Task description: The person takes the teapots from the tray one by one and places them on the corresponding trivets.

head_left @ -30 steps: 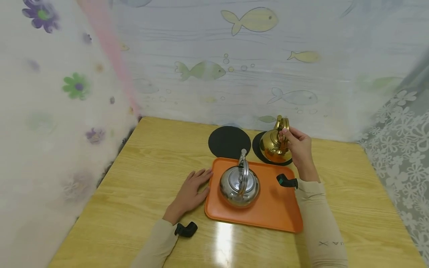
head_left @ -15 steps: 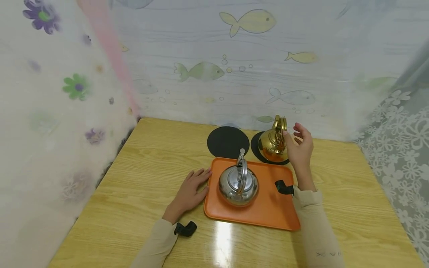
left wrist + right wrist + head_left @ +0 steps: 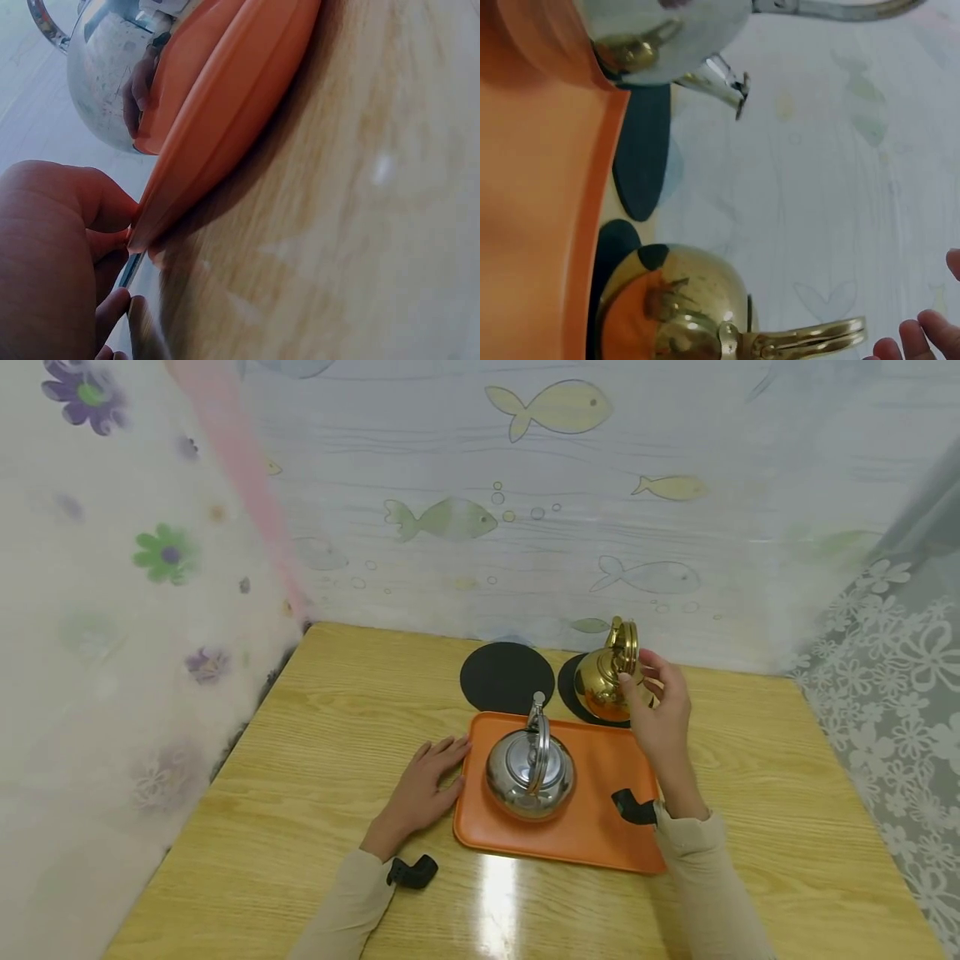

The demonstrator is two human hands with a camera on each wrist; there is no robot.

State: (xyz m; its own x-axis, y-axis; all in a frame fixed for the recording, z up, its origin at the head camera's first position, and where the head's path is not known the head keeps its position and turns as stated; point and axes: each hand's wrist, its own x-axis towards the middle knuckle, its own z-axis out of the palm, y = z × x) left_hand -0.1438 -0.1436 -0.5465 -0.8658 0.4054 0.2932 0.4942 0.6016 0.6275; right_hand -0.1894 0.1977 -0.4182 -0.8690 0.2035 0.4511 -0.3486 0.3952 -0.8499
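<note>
A gold kettle (image 3: 596, 687) stands on a round black mat (image 3: 567, 692) at the back right. Beside its raised handle is my right hand (image 3: 663, 718), fingers spread and loosely bent, not closed round it; the right wrist view shows the fingertips (image 3: 913, 337) apart from the gold handle (image 3: 810, 341). A silver kettle (image 3: 517, 789) sits on the orange tray (image 3: 607, 768), towards its left side. My left hand (image 3: 420, 789) lies flat at the tray's left edge. Its thumb (image 3: 112, 202) touches the rim in the left wrist view.
Another round black mat (image 3: 506, 677) lies behind the tray, left of the gold kettle. The wooden table (image 3: 337, 718) ends at a wall sheet with fish drawings (image 3: 450, 518). A flowered sheet (image 3: 165, 556) hangs on the left, a lacy curtain (image 3: 915, 727) on the right.
My right hand has let go of the gold kettle's handle, drawn off to the right, then come back close beside it. Kettles and left hand have stayed put; the head view shifted slightly.
</note>
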